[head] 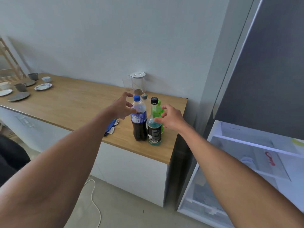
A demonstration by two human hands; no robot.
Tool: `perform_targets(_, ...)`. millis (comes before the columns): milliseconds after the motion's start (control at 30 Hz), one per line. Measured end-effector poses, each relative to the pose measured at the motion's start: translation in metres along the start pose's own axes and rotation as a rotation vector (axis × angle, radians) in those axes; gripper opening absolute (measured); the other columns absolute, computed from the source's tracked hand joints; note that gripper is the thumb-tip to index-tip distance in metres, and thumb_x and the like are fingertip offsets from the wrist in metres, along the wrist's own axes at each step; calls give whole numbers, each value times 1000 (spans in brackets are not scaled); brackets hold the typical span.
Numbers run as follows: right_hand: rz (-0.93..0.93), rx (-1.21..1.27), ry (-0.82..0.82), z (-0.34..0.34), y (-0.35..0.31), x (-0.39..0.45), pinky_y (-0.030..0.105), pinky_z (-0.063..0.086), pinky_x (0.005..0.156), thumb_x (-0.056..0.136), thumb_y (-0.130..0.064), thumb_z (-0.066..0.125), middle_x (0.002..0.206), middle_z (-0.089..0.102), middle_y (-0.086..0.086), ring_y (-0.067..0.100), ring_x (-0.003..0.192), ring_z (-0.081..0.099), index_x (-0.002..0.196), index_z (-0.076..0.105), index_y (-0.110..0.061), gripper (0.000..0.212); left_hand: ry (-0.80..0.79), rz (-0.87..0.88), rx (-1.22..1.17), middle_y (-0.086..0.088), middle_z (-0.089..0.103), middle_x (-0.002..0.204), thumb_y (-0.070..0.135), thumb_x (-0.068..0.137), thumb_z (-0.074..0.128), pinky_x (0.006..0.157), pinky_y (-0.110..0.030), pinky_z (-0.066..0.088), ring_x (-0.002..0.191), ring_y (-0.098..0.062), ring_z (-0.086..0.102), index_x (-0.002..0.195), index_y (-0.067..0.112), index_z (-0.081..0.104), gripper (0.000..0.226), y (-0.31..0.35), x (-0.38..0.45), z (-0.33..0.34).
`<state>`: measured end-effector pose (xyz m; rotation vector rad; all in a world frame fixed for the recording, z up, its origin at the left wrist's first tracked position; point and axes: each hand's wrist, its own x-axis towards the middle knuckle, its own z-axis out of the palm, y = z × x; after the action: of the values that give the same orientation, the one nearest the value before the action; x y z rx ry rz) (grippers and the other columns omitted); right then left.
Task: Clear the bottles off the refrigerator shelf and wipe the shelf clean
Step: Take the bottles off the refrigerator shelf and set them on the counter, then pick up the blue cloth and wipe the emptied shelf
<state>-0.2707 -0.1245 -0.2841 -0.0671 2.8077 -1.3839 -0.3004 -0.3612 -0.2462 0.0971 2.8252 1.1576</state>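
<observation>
Several bottles stand together near the right end of the wooden counter (69, 102). A dark cola bottle (139, 122) with a blue cap is at the left. Beside it is a black-capped bottle (154, 127) of blue liquid, a bright green bottle (158, 111) behind that, and a small clear bottle (144, 96) at the back. My left hand (121, 107) hovers just left of the cola bottle, fingers spread. My right hand (172, 117) hovers right of the green bottle, fingers apart, holding nothing. A blue cloth (111, 126) lies on the counter under my left forearm. The open refrigerator's white shelf (256, 145) is at the right.
A clear pitcher (137, 83) with a white lid stands by the wall behind the bottles. Plates and cups (21, 89) sit at the counter's far left. A white cable (94, 199) trails on the floor. A wooden rack (8, 63) is at the far left.
</observation>
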Motion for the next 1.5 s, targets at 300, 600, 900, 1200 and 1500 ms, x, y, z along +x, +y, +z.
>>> perform_targets(300, -101, 60, -60, 42, -21, -56, 31, 59, 78, 89, -28, 75, 87, 69, -8, 5, 80, 65, 109, 69, -21, 22, 94, -74, 30, 7, 65, 109, 32, 88, 77, 85, -43, 59, 108, -23, 64, 137, 28, 45, 59, -58, -83, -16)
perform_targets(600, -131, 18, -256, 167, -41, 19, 25, 54, 79, 90, -33, 67, 92, 70, -6, 10, 87, 67, 116, 68, -22, 28, 169, -356, -97, -1, 69, 116, 29, 95, 69, 59, -32, 59, 74, -20, 77, 141, 24, 44, 53, -172, -55, -53)
perform_targets(900, 51, -146, -243, 281, -5, 131, 40, 51, 90, 90, -37, 58, 115, 60, 4, 22, 106, 57, 111, 66, -29, 24, 159, -461, -110, -9, 47, 152, 33, 97, 67, 52, -29, 58, 73, -22, 76, 150, 31, 38, 60, -265, 66, -47)
perform_targets(1200, 2, -212, -161, 340, 3, 186, 40, 39, 107, 97, -47, 55, 148, 49, -1, 25, 128, 50, 143, 55, -35, 48, -57, -403, 95, -13, 54, 141, 20, 101, 57, 69, -43, 65, 79, -30, 76, 153, 39, 32, 60, -309, 140, -43)
perform_targets(1500, 9, -45, -141, 348, -2, 213, 30, 51, 87, 93, -20, 66, 117, 73, -5, 18, 106, 67, 118, 71, -24, 25, -108, -513, 36, -5, 60, 82, 13, 96, 63, 49, -25, 49, 55, -14, 58, 122, 31, 64, 32, -326, 163, -41)
